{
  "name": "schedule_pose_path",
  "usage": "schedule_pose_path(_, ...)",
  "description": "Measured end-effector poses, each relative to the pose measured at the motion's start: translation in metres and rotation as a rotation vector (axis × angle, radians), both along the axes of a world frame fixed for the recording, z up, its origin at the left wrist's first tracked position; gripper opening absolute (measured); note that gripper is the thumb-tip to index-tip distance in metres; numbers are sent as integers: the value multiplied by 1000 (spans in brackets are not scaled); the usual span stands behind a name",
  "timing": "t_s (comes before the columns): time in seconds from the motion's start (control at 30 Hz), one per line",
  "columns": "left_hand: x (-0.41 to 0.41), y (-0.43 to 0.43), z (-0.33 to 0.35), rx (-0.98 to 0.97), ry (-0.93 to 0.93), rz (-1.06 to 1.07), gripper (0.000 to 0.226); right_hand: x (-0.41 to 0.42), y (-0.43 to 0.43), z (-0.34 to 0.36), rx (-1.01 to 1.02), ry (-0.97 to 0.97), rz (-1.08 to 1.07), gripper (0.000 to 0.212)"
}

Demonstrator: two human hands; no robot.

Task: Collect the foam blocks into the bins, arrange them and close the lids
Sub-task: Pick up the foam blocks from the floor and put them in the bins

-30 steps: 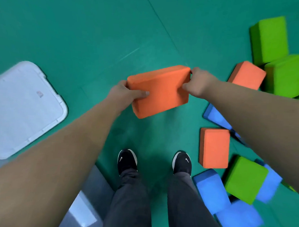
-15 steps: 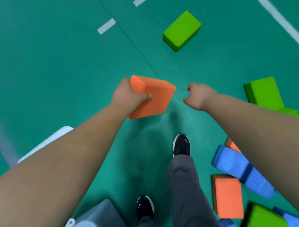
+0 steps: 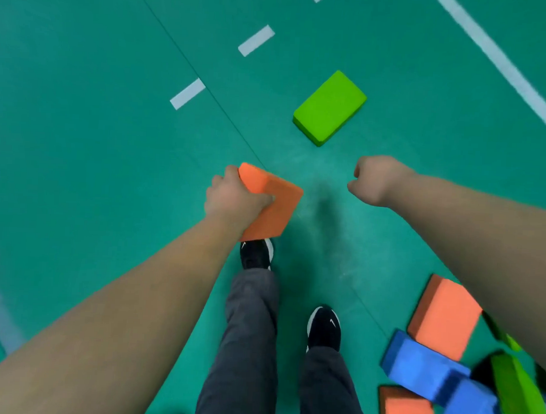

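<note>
My left hand (image 3: 234, 194) grips an orange foam block (image 3: 273, 207) by its left end and holds it above the green floor, over my left shoe. My right hand (image 3: 376, 180) hangs to the right of the block with its fingers curled under and nothing in it. A lone green foam block (image 3: 331, 106) lies flat on the floor ahead. At the lower right lies a heap of blocks: an orange one (image 3: 445, 317), a blue one (image 3: 421, 366), another orange one (image 3: 406, 411) and a green one (image 3: 520, 396). No bin or lid is in view.
My legs in grey trousers (image 3: 250, 346) and black shoes (image 3: 324, 329) stand mid-stride on the floor. White line marks (image 3: 256, 40) cross the floor ahead and a long white line (image 3: 503, 65) runs along the right.
My right hand let go of the orange block, which my left hand now carries alone. I have walked forward: the white lid and grey bin left the view and the lone green block came closer.
</note>
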State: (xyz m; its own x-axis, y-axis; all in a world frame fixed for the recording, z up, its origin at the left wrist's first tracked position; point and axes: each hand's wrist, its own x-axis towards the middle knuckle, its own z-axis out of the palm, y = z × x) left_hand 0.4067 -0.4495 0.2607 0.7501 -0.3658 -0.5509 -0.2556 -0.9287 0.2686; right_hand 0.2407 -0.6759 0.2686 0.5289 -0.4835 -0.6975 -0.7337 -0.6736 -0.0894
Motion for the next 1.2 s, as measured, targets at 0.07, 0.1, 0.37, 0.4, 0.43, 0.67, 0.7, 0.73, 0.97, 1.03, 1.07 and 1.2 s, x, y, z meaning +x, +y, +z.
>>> schedule_pose_path(0.07,16,-24,-19,13,-8,12,83,21,-22,-10,-18,31,36,26)
schedule_pose_path(0.1,26,-33,-29,19,-3,8,81,34,-31,-14,-28,35,43,24)
schedule_pose_path(0.37,118,-90,-73,95,86,-49,80,125,-88,-34,-40,60,42,31)
schedule_pose_path(0.4,126,-98,-76,103,92,-37,82,132,-94,-39,-39,59,21,33)
schedule_pose_path(0.43,133,-105,-80,106,106,-9,84,140,-100,-46,-34,59,5,34)
schedule_pose_path(0.67,150,-154,-122,49,22,-126,80,169,-134,-115,9,57,-56,33)
schedule_pose_path(0.7,149,-159,-131,42,-12,-163,80,171,-138,-127,12,60,-50,33)
schedule_pose_path(0.73,150,-165,-141,38,-51,-198,80,173,-142,-139,17,67,-44,32)
schedule_pose_path(0.97,163,-187,-226,57,-287,-482,72,185,-174,-215,-23,70,-2,30)
schedule_pose_path(1.03,166,-192,-240,25,-328,-491,72,192,-184,-235,-37,49,-80,41)
schedule_pose_path(1.07,167,-195,-244,9,-359,-489,72,196,-189,-245,-48,37,-124,46)
schedule_pose_path(1.2,176,-200,-253,-40,-443,-419,71,221,-207,-280,-102,-14,-177,65)
